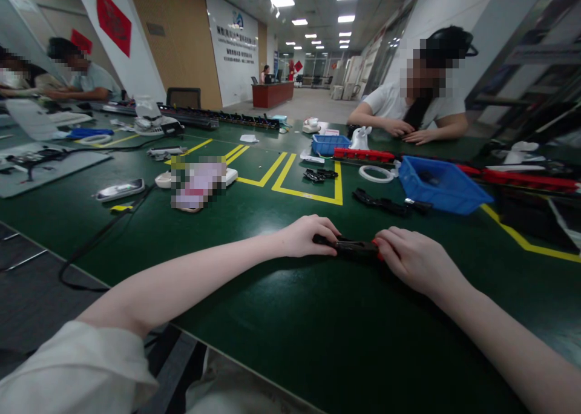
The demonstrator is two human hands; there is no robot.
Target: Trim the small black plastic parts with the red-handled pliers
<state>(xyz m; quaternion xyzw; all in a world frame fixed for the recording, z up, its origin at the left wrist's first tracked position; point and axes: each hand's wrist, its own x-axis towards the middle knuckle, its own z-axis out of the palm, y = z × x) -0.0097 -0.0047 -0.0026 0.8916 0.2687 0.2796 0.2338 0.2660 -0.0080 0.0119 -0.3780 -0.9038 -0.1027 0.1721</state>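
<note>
Over the near part of the green table my two hands are close together with a dark, narrow piece between them. My left hand (311, 235) is closed on one end of this black part (324, 241), thumb and fingers pinching it. Closed as well, my right hand (411, 256) grips a tool with red handles (378, 249); its dark front end (356, 248) points at the left hand and meets the black part. The exact kind of tool is hard to make out. Just beyond lie more black plastic parts (381, 202), loose on the table.
A blue bin (440, 187) stands to the right, beside a white ring (376, 174). A smaller blue basket (330, 144), red strips (363, 154) and yellow tape marks (308, 195) lie farther back. Leftward are a phone (197, 187) and a cable (104, 232). A co-worker (422, 111) sits opposite.
</note>
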